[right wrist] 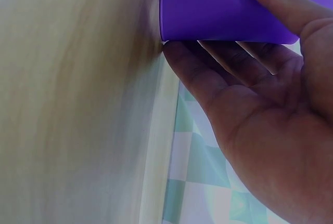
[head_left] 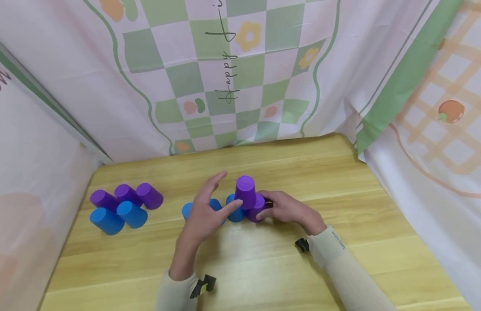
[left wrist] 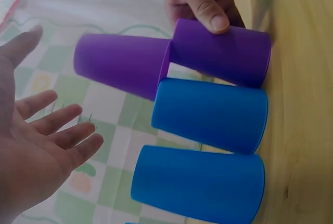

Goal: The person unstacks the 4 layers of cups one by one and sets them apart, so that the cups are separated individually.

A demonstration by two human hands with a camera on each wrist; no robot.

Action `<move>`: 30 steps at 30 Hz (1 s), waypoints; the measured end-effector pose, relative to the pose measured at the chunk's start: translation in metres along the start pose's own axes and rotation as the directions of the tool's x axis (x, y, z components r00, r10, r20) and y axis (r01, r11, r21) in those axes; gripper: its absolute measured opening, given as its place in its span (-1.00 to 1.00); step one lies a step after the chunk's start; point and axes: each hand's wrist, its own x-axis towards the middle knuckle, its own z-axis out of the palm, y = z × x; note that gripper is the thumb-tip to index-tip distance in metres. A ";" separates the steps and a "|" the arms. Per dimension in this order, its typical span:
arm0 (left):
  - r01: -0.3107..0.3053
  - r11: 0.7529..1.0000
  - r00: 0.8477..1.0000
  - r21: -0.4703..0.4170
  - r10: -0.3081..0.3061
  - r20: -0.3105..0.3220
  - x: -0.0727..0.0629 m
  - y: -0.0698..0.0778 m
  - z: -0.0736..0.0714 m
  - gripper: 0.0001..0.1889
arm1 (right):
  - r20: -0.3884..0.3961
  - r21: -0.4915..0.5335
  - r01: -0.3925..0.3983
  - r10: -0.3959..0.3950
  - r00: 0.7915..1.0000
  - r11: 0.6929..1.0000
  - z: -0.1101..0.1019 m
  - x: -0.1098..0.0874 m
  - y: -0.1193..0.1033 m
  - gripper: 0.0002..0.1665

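Note:
Upside-down cups form a row in the head view, with a purple cup [head_left: 245, 192] raised on top. That cup's rim straddles a blue cup [head_left: 235, 212] and the lower purple cup [head_left: 257, 209] at the row's right end. My right hand [head_left: 289, 209] holds this lower cup between thumb and fingers; its purple wall [right wrist: 223, 11] fills the top of the right wrist view. My left hand [head_left: 203, 218] has its fingers spread, apart from the raised cup in the left wrist view. Behind it, two more blue cups [head_left: 187, 210] are partly hidden.
At the table's left stands a separate group of upside-down cups: several purple ones [head_left: 150, 196] behind two blue ones [head_left: 106, 221]. The wooden table [head_left: 240, 268] is bounded by patterned curtains [head_left: 232, 86] at the back and sides.

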 end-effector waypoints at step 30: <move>-0.088 0.995 0.994 0.045 0.085 0.070 0.016 0.000 0.026 -0.33 | 0.007 -0.030 0.015 -0.015 1.000 0.999 -0.001 0.002 0.000 -0.35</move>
